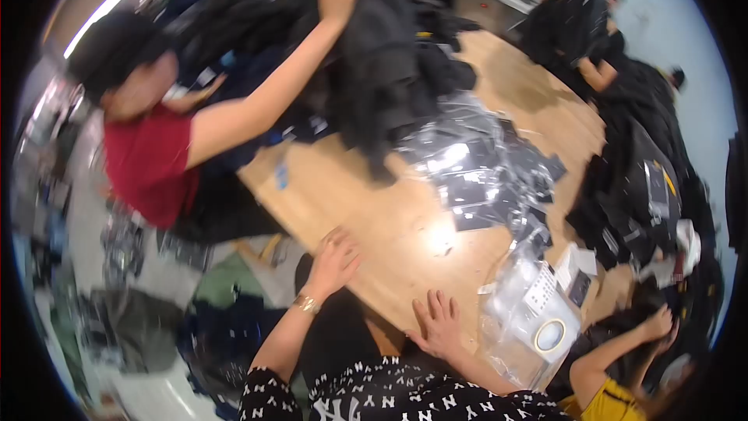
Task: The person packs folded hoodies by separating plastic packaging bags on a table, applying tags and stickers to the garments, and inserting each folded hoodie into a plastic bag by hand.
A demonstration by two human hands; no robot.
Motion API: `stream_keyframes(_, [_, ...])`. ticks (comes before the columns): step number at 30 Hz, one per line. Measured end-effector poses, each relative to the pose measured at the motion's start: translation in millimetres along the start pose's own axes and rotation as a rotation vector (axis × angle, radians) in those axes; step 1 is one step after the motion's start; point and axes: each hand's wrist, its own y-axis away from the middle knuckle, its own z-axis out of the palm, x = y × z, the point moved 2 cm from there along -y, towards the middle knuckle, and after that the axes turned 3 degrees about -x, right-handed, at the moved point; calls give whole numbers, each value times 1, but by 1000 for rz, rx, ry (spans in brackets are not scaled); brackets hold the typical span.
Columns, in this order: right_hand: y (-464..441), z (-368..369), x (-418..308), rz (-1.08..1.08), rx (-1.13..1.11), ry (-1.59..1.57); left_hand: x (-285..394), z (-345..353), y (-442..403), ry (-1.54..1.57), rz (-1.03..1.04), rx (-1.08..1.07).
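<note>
My left hand rests at the near edge of the wooden table, fingers apart and nothing in it, a gold-coloured watch on the wrist. To its right, my right hand lies on the tabletop near the same edge, fingers spread and holding nothing. Just right of that hand is a clear plastic bag, beside a sheet of round stickers and a roll of tape. Farther up the table lies a spread of dark pieces in shiny clear plastic.
At the left, a person in a red shirt reaches over a large pile of dark garments. A small open box stands at the right. More people are at the upper right and lower right, near heaped black clothing.
</note>
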Motion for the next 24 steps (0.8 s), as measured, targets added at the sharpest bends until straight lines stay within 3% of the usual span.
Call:
stream_keyframes(4, [-1, 4, 11, 260, 45, -12, -9, 10, -40, -358, 139, -405])
stream_keyframes(6, [-5, 11, 12, 227, 19, 24, -17, 17, -40, -443, 143, -504])
stream_keyframes(12, [-9, 6, 10, 207, -73, 44, -18, 16, -45, -373, 109, -608])
stream_keyframes(24, [-6, 2, 11, 310, -136, 48, -36, 25, -38, -456, 274, -827])
